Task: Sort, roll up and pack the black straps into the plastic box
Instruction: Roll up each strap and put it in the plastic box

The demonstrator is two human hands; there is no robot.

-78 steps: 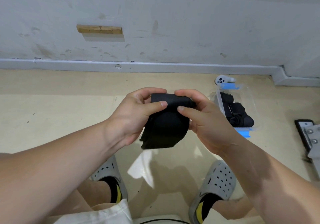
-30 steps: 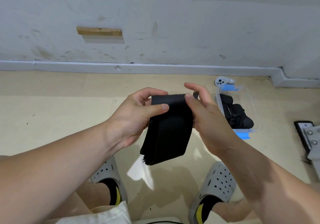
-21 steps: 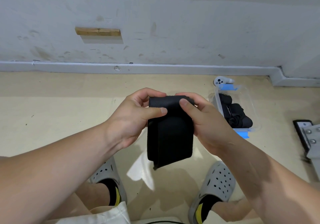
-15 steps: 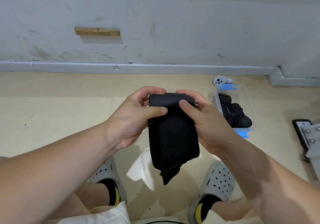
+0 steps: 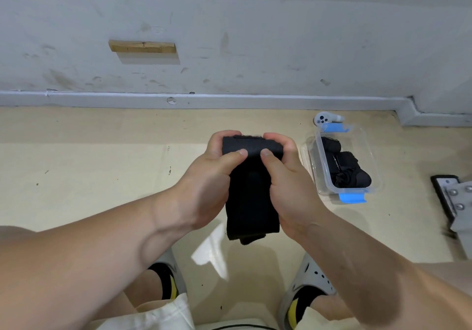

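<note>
The black strap (image 5: 251, 201) is held in the air between the two grips. Its upper end is wound into a short roll, and the rest hangs loose beneath them, ending in a ragged doubled tail. The left grip (image 5: 210, 181) is clamped on the roll's left end, thumb across the front and fingers curled behind. The right grip (image 5: 288, 184) is clamped on the right end in the same way, and the two thumb tips nearly meet on the cloth. I judge this strap only begun: a turn or two is made and most of its length is not yet wound.

Out past the right grip, on the floor, stands the plastic box (image 5: 322, 166). It is open, with several rolled straps (image 5: 353, 173) lying in it, so part of the packing is done. No other loose straps show around the grips. This may be the last one, though I cannot tell. Just beyond the box lies a white controller (image 5: 322, 119).
</note>
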